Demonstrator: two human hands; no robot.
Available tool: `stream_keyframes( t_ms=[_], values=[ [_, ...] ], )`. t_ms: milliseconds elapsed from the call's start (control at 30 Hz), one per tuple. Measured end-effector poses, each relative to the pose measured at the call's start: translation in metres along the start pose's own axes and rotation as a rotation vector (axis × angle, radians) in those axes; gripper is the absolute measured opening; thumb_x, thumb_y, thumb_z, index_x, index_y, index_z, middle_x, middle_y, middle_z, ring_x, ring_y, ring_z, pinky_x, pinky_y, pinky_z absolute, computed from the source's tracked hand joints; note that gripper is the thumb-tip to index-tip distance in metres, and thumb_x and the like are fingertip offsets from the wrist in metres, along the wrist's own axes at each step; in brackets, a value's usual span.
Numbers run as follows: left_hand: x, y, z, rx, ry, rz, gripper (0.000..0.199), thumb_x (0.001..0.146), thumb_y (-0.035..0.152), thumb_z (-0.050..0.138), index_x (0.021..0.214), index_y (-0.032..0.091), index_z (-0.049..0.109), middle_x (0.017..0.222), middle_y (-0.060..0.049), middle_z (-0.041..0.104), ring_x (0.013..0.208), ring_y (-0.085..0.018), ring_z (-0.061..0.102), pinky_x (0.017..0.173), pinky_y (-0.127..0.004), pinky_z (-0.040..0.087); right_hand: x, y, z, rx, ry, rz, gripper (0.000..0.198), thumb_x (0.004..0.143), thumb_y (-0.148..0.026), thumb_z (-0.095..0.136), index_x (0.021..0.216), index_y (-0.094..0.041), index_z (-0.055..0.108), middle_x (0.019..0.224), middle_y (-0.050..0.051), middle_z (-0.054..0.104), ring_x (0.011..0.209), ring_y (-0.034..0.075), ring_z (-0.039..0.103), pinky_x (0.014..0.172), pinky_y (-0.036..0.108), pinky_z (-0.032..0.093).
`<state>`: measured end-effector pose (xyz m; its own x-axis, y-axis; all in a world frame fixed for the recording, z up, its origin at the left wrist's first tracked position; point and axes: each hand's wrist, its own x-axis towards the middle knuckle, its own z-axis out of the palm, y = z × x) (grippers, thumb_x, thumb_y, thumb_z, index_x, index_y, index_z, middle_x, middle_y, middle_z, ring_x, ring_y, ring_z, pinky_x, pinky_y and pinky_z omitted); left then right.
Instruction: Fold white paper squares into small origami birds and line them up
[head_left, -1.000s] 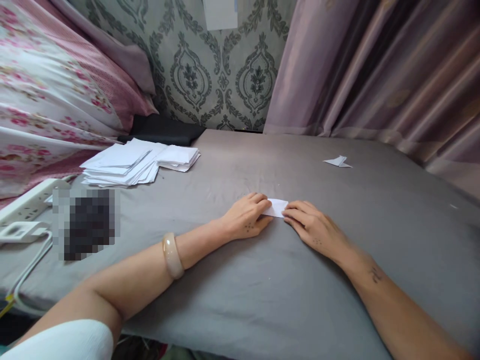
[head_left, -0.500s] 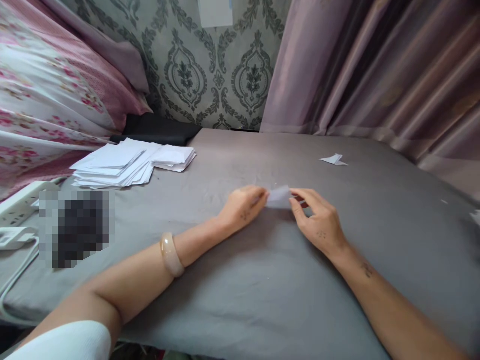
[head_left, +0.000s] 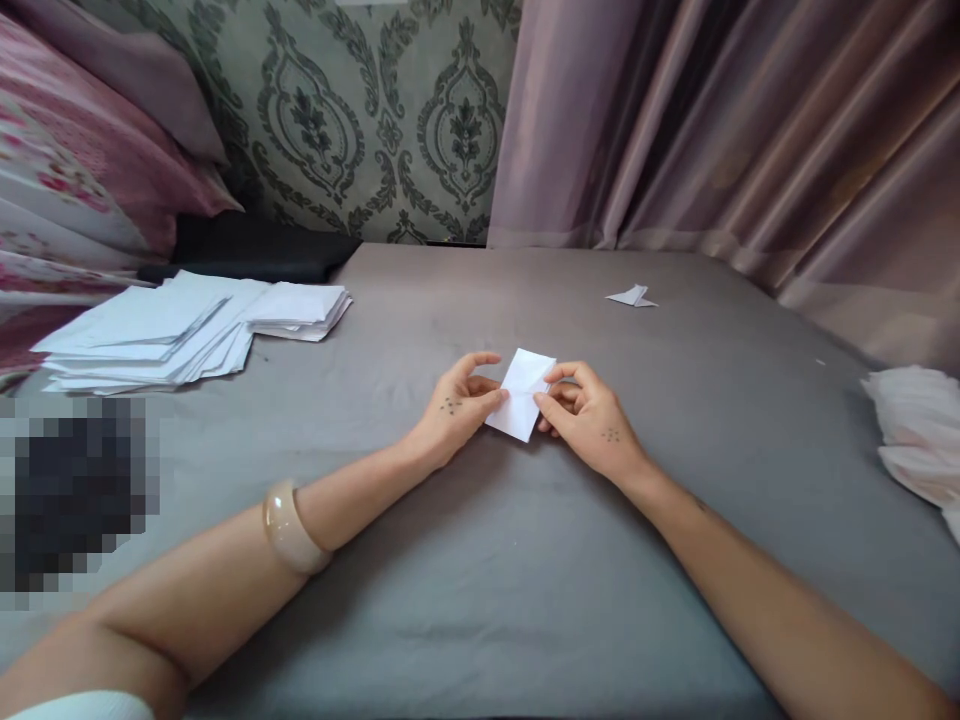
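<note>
Between my two hands is a small rectangular piece of white paper (head_left: 523, 385), tilted toward me, with a faint crease across its middle. My left hand (head_left: 463, 405) pinches its left edge, thumb on the front and index finger raised off the sheet. On the right edge, my right hand (head_left: 589, 410) grips the paper with the thumb in front and fingers curled at the side and behind. A folded white paper piece (head_left: 634, 296) lies apart on the grey cloth farther back, to the right.
Stacks of white paper (head_left: 150, 325) lie at the left, with a smaller pile (head_left: 298, 308) beside them. A pixelated dark patch (head_left: 79, 490) covers the near left. Crumpled white plastic (head_left: 915, 420) rests at the right edge. Curtains (head_left: 675, 130) hang behind the grey-covered surface (head_left: 480, 600).
The paper has turned from nearly edge-on to showing its broad face. My left index finger has lifted off, and the view has shifted right.
</note>
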<state>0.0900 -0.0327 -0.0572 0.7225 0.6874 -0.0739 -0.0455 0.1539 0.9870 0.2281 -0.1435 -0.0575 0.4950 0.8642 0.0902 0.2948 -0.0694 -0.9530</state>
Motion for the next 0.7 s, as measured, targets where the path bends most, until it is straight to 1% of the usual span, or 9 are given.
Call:
stream_keyframes(
  t_ms=[33, 100, 167, 267, 333, 400, 467, 533, 700],
  values=[
    [0.0, 0.001, -0.001, 0.071, -0.017, 0.024, 0.037, 0.074, 0.017, 0.062, 0.111, 0.016, 0.059, 0.076, -0.001, 0.065, 0.061, -0.01, 0.055, 0.058, -0.021, 0.041, 0.001, 0.002, -0.002, -0.027, -0.006, -0.016, 0.018, 0.082, -0.032, 0.06, 0.094, -0.023, 0.05, 0.069, -0.004, 0.062, 0.056, 0.012, 0.061, 0.059, 0.027, 0.051],
    [0.0, 0.001, -0.002, 0.231, -0.045, 0.059, 0.026, 0.074, 0.012, 0.054, 0.097, 0.014, 0.065, 0.074, -0.001, 0.063, 0.06, -0.009, 0.052, 0.057, -0.02, 0.038, 0.001, 0.006, -0.005, -0.103, -0.013, -0.044, 0.012, 0.084, -0.029, 0.055, 0.094, -0.022, 0.056, 0.076, -0.001, 0.065, 0.062, 0.012, 0.061, 0.063, 0.028, 0.051],
    [0.0, 0.001, -0.004, 0.364, -0.065, 0.081, 0.027, 0.072, 0.007, 0.048, 0.089, 0.013, 0.068, 0.073, -0.001, 0.062, 0.061, -0.008, 0.051, 0.057, -0.019, 0.037, 0.001, 0.008, -0.009, -0.211, -0.033, -0.048, 0.018, 0.083, -0.023, 0.052, 0.099, -0.023, 0.061, 0.079, 0.0, 0.066, 0.065, 0.013, 0.06, 0.065, 0.029, 0.049],
    [0.0, 0.0, -0.005, 0.45, -0.082, 0.108, 0.033, 0.07, 0.004, 0.048, 0.095, 0.014, 0.067, 0.074, 0.0, 0.061, 0.061, -0.008, 0.05, 0.057, -0.019, 0.038, 0.0, 0.009, -0.012, -0.33, -0.086, -0.06, 0.032, 0.081, -0.017, 0.05, 0.109, -0.025, 0.062, 0.084, 0.0, 0.067, 0.069, 0.013, 0.06, 0.069, 0.029, 0.048],
    [-0.001, 0.0, -0.005, 0.468, -0.082, 0.123, 0.029, 0.072, 0.007, 0.051, 0.096, 0.014, 0.067, 0.076, 0.0, 0.061, 0.062, -0.008, 0.051, 0.058, -0.02, 0.039, 0.0, 0.01, -0.013, -0.351, -0.106, -0.089, 0.033, 0.081, -0.018, 0.052, 0.112, -0.026, 0.062, 0.092, 0.001, 0.067, 0.079, 0.014, 0.061, 0.076, 0.03, 0.048],
    [-0.001, -0.002, -0.005, 0.476, -0.089, 0.143, 0.024, 0.074, 0.011, 0.055, 0.095, 0.014, 0.066, 0.076, -0.001, 0.062, 0.065, -0.01, 0.053, 0.06, -0.021, 0.041, 0.0, 0.011, -0.014, -0.371, -0.104, -0.122, 0.03, 0.082, -0.02, 0.054, 0.11, -0.027, 0.063, 0.099, 0.002, 0.067, 0.089, 0.016, 0.061, 0.083, 0.032, 0.047],
    [-0.001, -0.003, -0.006, 0.508, -0.104, 0.166, 0.021, 0.077, 0.013, 0.055, 0.094, 0.015, 0.066, 0.074, -0.001, 0.063, 0.066, -0.011, 0.055, 0.062, -0.022, 0.043, 0.0, 0.012, -0.013, -0.415, -0.102, -0.165, 0.027, 0.083, -0.019, 0.054, 0.107, -0.027, 0.065, 0.1, 0.002, 0.066, 0.093, 0.017, 0.06, 0.085, 0.033, 0.045],
    [-0.001, -0.003, -0.007, 0.599, -0.105, 0.211, 0.019, 0.079, 0.013, 0.053, 0.092, 0.016, 0.067, 0.073, -0.001, 0.063, 0.067, -0.012, 0.055, 0.064, -0.024, 0.044, -0.001, 0.011, -0.013, -0.473, -0.099, -0.214, 0.025, 0.083, -0.017, 0.054, 0.102, -0.027, 0.067, 0.1, 0.003, 0.064, 0.097, 0.018, 0.057, 0.086, 0.033, 0.045],
    [-0.004, -0.002, -0.01, 0.897, -0.089, 0.322, 0.014, 0.084, 0.024, 0.058, 0.087, 0.018, 0.071, 0.085, -0.006, 0.061, 0.082, -0.019, 0.055, 0.08, -0.034, 0.045, -0.004, 0.007, -0.013, -0.584, -0.114, -0.226, 0.013, 0.086, -0.028, 0.057, 0.089, -0.025, 0.07, 0.094, 0.004, 0.059, 0.091, 0.018, 0.055, 0.08, 0.032, 0.044]
  ],
)
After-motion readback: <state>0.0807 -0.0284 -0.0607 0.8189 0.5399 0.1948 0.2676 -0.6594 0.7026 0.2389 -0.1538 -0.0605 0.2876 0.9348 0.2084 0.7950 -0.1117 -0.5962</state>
